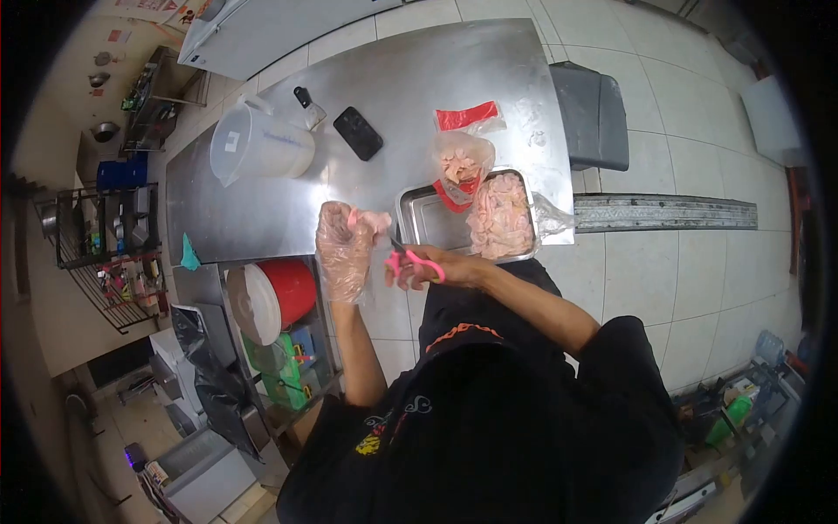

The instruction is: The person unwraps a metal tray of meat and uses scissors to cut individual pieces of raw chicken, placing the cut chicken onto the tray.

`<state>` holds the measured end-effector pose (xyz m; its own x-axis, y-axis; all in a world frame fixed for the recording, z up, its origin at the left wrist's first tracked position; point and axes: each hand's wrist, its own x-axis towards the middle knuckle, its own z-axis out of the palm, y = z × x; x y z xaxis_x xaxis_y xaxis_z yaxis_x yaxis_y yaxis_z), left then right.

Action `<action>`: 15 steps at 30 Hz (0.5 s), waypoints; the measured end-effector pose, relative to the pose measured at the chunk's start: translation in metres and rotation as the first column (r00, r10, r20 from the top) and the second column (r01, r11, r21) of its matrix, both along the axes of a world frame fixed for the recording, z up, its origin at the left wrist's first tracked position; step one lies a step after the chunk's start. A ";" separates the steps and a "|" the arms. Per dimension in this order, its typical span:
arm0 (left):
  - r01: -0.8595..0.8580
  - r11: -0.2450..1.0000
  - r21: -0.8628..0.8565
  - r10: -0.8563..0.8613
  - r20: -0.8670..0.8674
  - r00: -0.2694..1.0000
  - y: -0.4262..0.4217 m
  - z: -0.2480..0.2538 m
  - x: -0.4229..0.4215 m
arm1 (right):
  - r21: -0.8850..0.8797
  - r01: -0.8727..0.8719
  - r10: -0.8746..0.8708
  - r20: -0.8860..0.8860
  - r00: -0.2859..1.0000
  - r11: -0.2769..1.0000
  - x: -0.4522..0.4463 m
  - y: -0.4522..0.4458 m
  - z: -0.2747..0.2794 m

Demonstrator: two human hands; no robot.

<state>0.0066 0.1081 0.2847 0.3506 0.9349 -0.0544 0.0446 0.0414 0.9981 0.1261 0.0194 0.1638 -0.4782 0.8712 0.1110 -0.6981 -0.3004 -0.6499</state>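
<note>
My left hand point(339, 255), in a clear plastic glove, is closed around a piece of raw chicken point(375, 222) over the table's front edge. Just right of it, my right hand point(419, 269) grips scissors point(429, 265) by their pink handles, blades pointing at the chicken piece. Whether the blades touch the meat is hard to make out. Beside my right hand stands a metal tray point(420, 196), with raw chicken pieces point(502, 220) heaped in its right part. A clear plastic bag with red print point(463, 160), holding more pale meat, lies against the tray's back edge.
On the steel table point(489, 65) are a clear plastic jug point(262, 144), a black phone point(358, 134), a small black-handled item point(303, 97) and a red-and-clear wrapper point(468, 117). A red bucket point(286, 295) is left of my left arm. A grey stool point(594, 113) stands off the right end.
</note>
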 end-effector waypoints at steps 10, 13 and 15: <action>0.086 0.992 -0.091 -0.086 -0.003 0.996 -0.013 0.007 -0.062 | 0.096 -0.092 0.088 0.044 0.995 0.991 -0.028 0.021 0.022; 0.126 0.986 -0.109 -0.138 -0.109 0.984 -0.008 0.017 -0.083 | 0.037 -0.159 0.154 0.115 0.981 0.987 -0.023 0.017 0.013; 0.130 0.991 -0.043 -0.133 -0.091 0.987 -0.009 0.027 -0.072 | -0.034 -0.252 0.254 0.090 0.963 0.967 -0.018 0.010 0.006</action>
